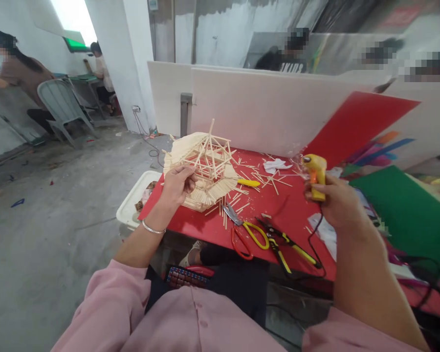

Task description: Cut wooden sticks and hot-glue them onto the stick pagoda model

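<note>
My left hand [178, 186] grips a model house built of thin wooden sticks [205, 164] and holds it tilted above the left end of the red table top [278, 205]. My right hand [333, 200] is closed round a yellow glue gun [315, 173], held upright to the right of the model, nozzle towards it, a gap between them. Its black cord [315, 244] hangs down across the table. Loose sticks [264, 178] lie scattered on the red surface between the two hands.
Scissors with yellow and red handles [245, 232] and yellow-handled pliers [286, 244] lie near the table's front edge. A white tray [132, 203] sits left of the table. White boards [256, 112] stand behind; red [355, 122] and green sheets [399, 210] at right. People sit further off.
</note>
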`<state>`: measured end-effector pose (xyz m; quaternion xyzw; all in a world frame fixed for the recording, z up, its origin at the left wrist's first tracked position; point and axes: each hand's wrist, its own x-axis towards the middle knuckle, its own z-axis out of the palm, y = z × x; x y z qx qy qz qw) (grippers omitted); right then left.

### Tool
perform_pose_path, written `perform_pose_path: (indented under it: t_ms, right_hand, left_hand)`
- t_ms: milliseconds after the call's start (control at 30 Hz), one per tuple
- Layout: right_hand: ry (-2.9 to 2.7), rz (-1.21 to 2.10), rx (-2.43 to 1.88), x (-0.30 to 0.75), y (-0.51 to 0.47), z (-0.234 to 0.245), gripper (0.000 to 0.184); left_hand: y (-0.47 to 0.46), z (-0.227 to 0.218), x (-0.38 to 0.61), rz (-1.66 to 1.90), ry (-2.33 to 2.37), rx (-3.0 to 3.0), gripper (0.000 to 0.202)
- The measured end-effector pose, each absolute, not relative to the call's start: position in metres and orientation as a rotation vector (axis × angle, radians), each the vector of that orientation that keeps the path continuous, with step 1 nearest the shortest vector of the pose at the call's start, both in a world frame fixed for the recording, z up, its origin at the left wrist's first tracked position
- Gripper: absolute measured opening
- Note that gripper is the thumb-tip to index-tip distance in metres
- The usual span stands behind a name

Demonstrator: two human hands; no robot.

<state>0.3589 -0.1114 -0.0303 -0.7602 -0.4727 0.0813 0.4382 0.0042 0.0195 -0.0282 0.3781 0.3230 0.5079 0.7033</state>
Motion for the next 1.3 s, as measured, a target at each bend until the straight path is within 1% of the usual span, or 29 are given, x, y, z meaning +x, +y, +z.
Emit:
perform_pose_path:
  t_ms: [67, 133, 267, 367, 467, 533, 600, 767, 900, 1067, 1300]
  right_hand:
    - [-1.180, 0.227, -1.847, 0.342, -0.109, -0.011, 0.035]
    - [-1.183, 0.128, -1.898, 0.326, -0.104, 0.006, 0.040]
    - [-1.141, -0.279, -2.101, 0.305, -0.084, 0.034, 0.045]
    - [-1.191, -0.623, -2.061, 0.292, -0.067, 0.059, 0.045]
    - [-1.375, -0.824, -1.972, 0.267, -0.049, 0.084, 0.056]
    - [-1.517, -0.857, -1.974, 0.244, -0.036, 0.095, 0.063]
    - [-1.652, -0.860, -1.981, 0.223, -0.023, 0.099, 0.064]
    - [-1.871, -0.922, -1.903, 0.197, -0.002, 0.095, 0.057]
    - [-1.930, -1.034, -1.871, 0.196, 0.000, 0.095, 0.053]
    - [-1.973, -1.081, -1.810, 0.196, -0.001, 0.098, 0.049]
    - [-2.020, -1.123, -1.844, 0.193, 0.001, 0.101, 0.050]
  left_hand:
    - [0.020, -0.027, 0.005, 1.124, 0.709, 0.820, 0.017]
    - [0.020, -0.027, 0.005, 1.121, 0.701, 0.798, 0.014]
    - [0.020, -0.026, 0.004, 1.086, 0.727, 0.774, 0.008]
    - [0.021, -0.026, 0.004, 1.085, 0.726, 0.770, 0.009]
    - [0.022, -0.028, 0.005, 1.094, 0.712, 0.790, 0.014]
    - [0.022, -0.029, 0.006, 1.100, 0.710, 0.803, 0.016]
    - [0.020, -0.030, 0.005, 1.114, 0.708, 0.806, 0.017]
    - [0.014, -0.032, -0.003, 1.158, 0.692, 0.825, 0.019]
    - [0.013, -0.033, -0.006, 1.175, 0.677, 0.843, 0.021]
    - [0.012, -0.033, -0.002, 1.136, 0.680, 0.839, 0.024]
    - [0.013, -0.033, -0.002, 1.134, 0.684, 0.833, 0.023]
